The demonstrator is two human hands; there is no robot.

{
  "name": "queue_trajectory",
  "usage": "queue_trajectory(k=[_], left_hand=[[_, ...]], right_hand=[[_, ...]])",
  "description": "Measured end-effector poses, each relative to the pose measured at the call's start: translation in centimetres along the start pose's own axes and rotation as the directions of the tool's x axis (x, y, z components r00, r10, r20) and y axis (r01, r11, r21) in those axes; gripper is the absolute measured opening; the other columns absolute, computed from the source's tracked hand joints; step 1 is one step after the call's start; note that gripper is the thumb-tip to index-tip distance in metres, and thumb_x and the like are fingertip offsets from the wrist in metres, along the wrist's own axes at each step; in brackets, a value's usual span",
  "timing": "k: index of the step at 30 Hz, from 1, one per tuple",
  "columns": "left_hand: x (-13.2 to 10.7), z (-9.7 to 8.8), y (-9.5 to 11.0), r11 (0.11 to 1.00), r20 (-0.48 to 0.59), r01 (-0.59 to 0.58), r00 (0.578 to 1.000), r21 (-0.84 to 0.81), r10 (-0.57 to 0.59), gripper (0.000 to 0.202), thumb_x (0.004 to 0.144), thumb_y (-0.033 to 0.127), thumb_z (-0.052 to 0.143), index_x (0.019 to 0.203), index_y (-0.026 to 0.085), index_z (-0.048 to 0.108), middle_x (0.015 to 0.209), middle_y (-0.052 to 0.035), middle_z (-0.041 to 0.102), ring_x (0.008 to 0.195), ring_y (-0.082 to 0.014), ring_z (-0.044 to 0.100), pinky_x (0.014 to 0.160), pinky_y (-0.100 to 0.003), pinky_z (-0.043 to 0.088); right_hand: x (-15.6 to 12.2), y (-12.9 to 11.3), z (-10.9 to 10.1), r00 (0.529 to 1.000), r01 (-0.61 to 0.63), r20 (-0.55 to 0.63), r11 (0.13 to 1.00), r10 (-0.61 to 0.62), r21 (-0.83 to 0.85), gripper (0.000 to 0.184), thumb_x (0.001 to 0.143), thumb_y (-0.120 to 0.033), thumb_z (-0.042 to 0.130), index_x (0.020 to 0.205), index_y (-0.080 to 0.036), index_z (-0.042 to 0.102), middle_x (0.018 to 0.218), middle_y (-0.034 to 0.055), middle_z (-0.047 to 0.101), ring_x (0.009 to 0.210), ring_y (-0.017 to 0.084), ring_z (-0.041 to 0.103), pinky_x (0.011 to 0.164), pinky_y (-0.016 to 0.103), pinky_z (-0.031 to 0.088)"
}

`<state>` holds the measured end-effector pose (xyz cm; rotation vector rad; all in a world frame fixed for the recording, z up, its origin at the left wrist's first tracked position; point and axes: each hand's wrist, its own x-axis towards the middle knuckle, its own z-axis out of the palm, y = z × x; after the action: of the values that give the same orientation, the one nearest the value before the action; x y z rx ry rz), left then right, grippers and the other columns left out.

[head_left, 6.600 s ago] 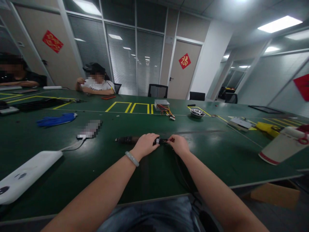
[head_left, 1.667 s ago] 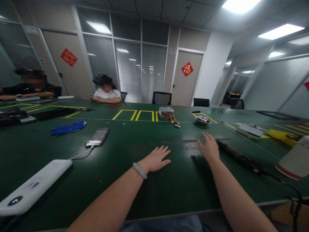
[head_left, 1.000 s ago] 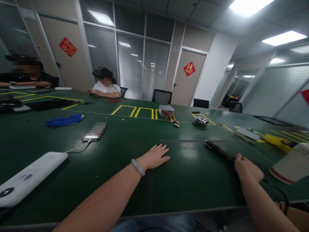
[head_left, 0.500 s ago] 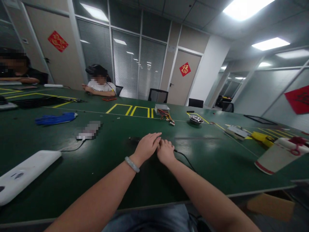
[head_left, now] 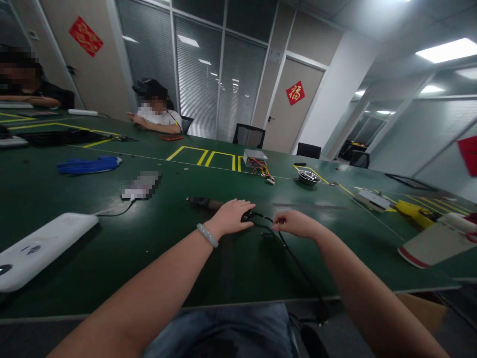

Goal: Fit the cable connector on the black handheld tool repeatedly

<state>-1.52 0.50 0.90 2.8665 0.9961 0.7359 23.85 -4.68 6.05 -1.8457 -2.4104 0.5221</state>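
Observation:
A dark, slim corded electric screwdriver (head_left: 211,204) lies on the green table, its narrow tip pointing left. My left hand (head_left: 234,218), with a pale bangle at the wrist, is laid over its rear part, fingers on top and thumb on the near side. Part of the tool's body is hidden under that palm. From its right end runs a black cable (head_left: 294,253), partly looped, which drops over the table's front edge. To the right, my right hand (head_left: 292,223) is closed in a pinch at the cable, fingertips together.
A white power strip (head_left: 48,248), a phone (head_left: 141,185) and a blue glove (head_left: 89,165) lie at left. Beyond are a metal box with coloured wires (head_left: 255,158) and a steel bowl (head_left: 309,177). A paper cup (head_left: 428,243) stands at right. Two people sit across.
My right hand has moved right, away from my left hand, to the cable. More of the screwdriver and its cable now shows. The view has shifted slightly.

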Motion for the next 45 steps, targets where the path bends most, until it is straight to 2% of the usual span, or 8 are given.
queue_trajectory(k=[2, 6, 10, 14, 25, 30, 36, 45], left_hand=[[0.3, 0.4, 0.3, 0.999, 0.027, 0.0, 1.0, 0.036, -0.001, 0.056, 0.084, 0.052, 0.058, 0.133, 0.025, 0.049, 0.132, -0.0063, 0.055, 0.12, -0.0243, 0.051, 0.1, -0.037, 0.038], [0.6, 0.1, 0.8, 0.997, 0.042, 0.01, 0.999, 0.078, -0.013, 0.041, 0.086, 0.046, 0.056, 0.122, 0.027, 0.057, 0.116, -0.0057, 0.062, 0.105, -0.0232, 0.058, 0.088, -0.034, 0.042], [0.2, -0.8, 1.0, 0.996, 0.084, -0.021, 0.996, 0.089, 0.013, 0.037, 0.086, 0.047, 0.055, 0.118, 0.029, 0.059, 0.112, -0.0038, 0.063, 0.102, -0.0228, 0.058, 0.084, -0.033, 0.042], [0.0, -1.3, 0.5, 0.993, 0.126, 0.037, 0.991, 0.117, -0.051, 0.035, 0.086, 0.047, 0.053, 0.114, 0.03, 0.061, 0.108, -0.0035, 0.065, 0.099, -0.0222, 0.059, 0.082, -0.032, 0.042], [0.1, 0.2, 0.3, 0.989, 0.012, 0.11, 0.994, 0.1, -0.112, 0.028, 0.082, 0.036, 0.058, 0.108, 0.026, 0.059, 0.101, -0.0041, 0.066, 0.092, -0.0231, 0.061, 0.082, -0.033, 0.044], [0.2, 0.4, 0.6, 0.986, 0.0, 0.115, 0.993, 0.117, -0.116, 0.018, 0.085, 0.031, 0.056, 0.102, 0.025, 0.058, 0.097, -0.0037, 0.065, 0.089, -0.0214, 0.061, 0.081, -0.032, 0.044], [0.4, 0.1, 0.7, 0.987, 0.004, 0.108, 0.994, 0.121, -0.109, 0.015, 0.085, 0.031, 0.056, 0.097, 0.024, 0.06, 0.094, -0.0037, 0.065, 0.087, -0.0204, 0.061, 0.079, -0.031, 0.044], [0.5, 0.1, 0.6, 0.993, -0.006, 0.084, 0.996, 0.086, -0.084, 0.015, 0.085, 0.032, 0.055, 0.095, 0.024, 0.062, 0.095, -0.0031, 0.065, 0.088, -0.0194, 0.061, 0.079, -0.03, 0.045]], right_hand=[[-1.3, -0.3, 0.9, 0.993, 0.019, 0.114, 0.998, -0.013, -0.054, 0.029, 0.071, -0.05, 0.068, 0.083, -0.024, 0.073, 0.074, 0.0005, 0.068, 0.066, 0.015, 0.059, 0.058, 0.024, 0.036], [-1.1, -1.8, 2.4, 0.998, -0.025, 0.063, 0.998, 0.029, -0.058, 0.021, 0.071, -0.043, 0.069, 0.074, -0.022, 0.072, 0.064, -0.0001, 0.065, 0.059, 0.014, 0.056, 0.054, 0.024, 0.034], [1.2, -2.0, 3.0, 1.0, -0.021, -0.015, 0.964, 0.026, 0.266, 0.03, 0.078, -0.047, 0.061, 0.077, -0.019, 0.071, 0.063, 0.0003, 0.065, 0.056, 0.012, 0.056, 0.055, 0.022, 0.038], [3.4, -2.0, 4.1, 0.977, 0.061, -0.207, 0.875, 0.045, 0.48, 0.03, 0.082, -0.043, 0.057, 0.08, -0.016, 0.069, 0.069, 0.0015, 0.067, 0.057, 0.01, 0.056, 0.056, 0.021, 0.04], [2.8, -2.6, 6.5, 0.894, -0.058, -0.409, 0.953, 0.182, 0.297, 0.016, 0.081, -0.031, 0.064, 0.095, -0.024, 0.068, 0.081, 0.0001, 0.07, 0.072, 0.014, 0.062, 0.063, 0.024, 0.042], [2.7, -3.2, 6.5, 0.876, -0.025, -0.479, 0.998, 0.049, 0.056, 0.014, 0.085, -0.032, 0.059, 0.093, -0.024, 0.068, 0.09, 0.0017, 0.07, 0.081, 0.016, 0.061, 0.071, 0.026, 0.041], [3.6, -4.2, 5.4, 0.896, 0.008, -0.439, 0.99, -0.07, -0.142, 0.012, 0.084, -0.029, 0.057, 0.085, -0.022, 0.067, 0.089, 0.0034, 0.067, 0.08, 0.017, 0.058, 0.07, 0.026, 0.039], [3.9, -3.2, 5.8, 0.904, 0.023, -0.425, 0.997, -0.053, -0.076, 0.011, 0.084, -0.029, 0.06, 0.089, -0.022, 0.067, 0.088, 0.0015, 0.066, 0.078, 0.014, 0.058, 0.068, 0.025, 0.039]])
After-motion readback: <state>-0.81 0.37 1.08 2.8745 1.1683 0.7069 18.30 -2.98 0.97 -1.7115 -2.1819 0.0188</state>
